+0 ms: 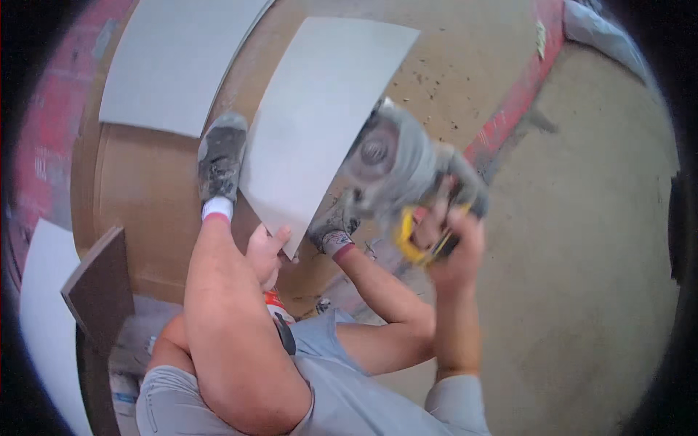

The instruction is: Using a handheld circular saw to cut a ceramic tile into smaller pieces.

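Observation:
A long white tile or panel (320, 102) lies at a slant in front of me, between my two feet. My left hand (266, 251) is closed on its near corner, thumb on top and fingers beneath. In my right hand (458, 243) is a dusty handheld power saw (396, 163), grey with a yellow part and a round disc facing the panel. It is blurred by motion. The disc stands at the panel's right edge; I cannot tell whether it touches.
Brown cardboard (149, 203) covers the floor under another white panel (174, 65) at far left. Left of my leg stand a brown slab (102, 287) and a white sheet (51, 320). Dark crumbs (429, 87) are scattered beyond the saw. My shoes (222, 156) flank the panel.

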